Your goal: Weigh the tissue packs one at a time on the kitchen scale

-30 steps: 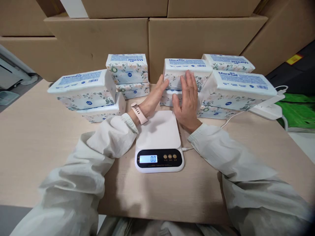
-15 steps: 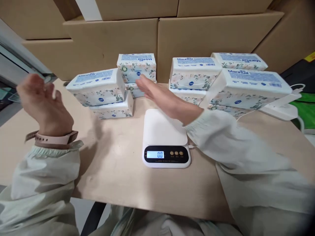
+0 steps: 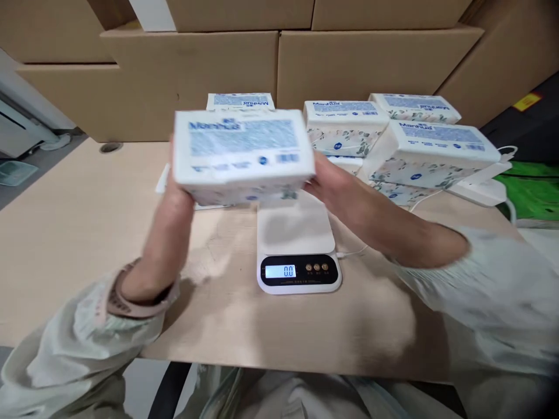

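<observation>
A white and blue tissue pack [image 3: 242, 148] is held up in the air between my two hands, just behind and left of the scale. My left hand [image 3: 174, 203] grips its left end, and my right hand [image 3: 325, 177] grips its right end; the fingertips are mostly hidden behind it. Below stands a white digital scale [image 3: 297, 233], its plate bare and its display reading 0.0. Part of another pack shows behind the held one, low on the left, largely covered.
Another tissue pack [image 3: 239, 101] stands at the back. To the right are stacked packs [image 3: 345, 134], with a white power strip [image 3: 480, 192] and cable beside them. Cardboard boxes [image 3: 196, 81] line the table's rear. A round hole [image 3: 110, 148] is at the back left.
Both hands have closed on the upper pack of the left stack and lifted it, bringing it right and nearer to me. The scale display still shows 0.0.
</observation>
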The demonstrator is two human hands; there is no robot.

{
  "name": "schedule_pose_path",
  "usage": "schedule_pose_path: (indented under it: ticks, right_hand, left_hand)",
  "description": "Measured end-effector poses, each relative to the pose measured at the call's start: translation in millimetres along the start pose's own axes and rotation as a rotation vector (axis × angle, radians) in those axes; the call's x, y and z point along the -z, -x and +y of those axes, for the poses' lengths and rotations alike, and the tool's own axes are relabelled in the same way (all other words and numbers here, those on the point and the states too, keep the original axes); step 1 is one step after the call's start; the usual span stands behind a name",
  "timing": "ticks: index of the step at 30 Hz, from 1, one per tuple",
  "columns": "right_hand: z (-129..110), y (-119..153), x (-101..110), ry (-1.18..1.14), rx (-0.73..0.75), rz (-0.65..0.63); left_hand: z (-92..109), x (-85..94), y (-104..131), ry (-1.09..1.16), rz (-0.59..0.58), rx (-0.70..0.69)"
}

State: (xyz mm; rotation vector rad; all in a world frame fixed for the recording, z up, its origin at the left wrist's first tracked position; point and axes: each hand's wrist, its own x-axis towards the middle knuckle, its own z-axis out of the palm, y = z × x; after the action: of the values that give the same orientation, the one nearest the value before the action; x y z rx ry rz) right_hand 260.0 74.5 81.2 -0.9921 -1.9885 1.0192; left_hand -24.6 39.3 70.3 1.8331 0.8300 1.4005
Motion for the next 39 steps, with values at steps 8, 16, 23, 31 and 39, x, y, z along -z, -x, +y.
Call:
schedule_pose_path:
  ticks: [8,16,23,31,39]
  right_hand:
    - [28.2,73.6,8.2,-0.081,-0.204,-0.006]
    - [73.2,117.6,-32.1,0.095,0.121,0.425]
    - [82.0,116.1,-36.1,0.151,0.222,0.481]
    - [83.3,116.7,-36.3,0.130,0.211,0.452]
    - [84.7,116.2,-35.6,0.158,0.213,0.439]
  left_hand:
    - [-19.3,-54.9,31.0,-0.060,-0.280,0.166]
    - [-56.1,-51.9,58.4,-0.025,-0.081,0.210]
    - [-49.1,-49.8,62.7,-0.011,-0.116,0.157]
    - [-47.9,-48.4,64.0,-0.006,-0.124,0.201]
    - [-47.3,-49.0,66.3,-0.029,-0.083,0.210]
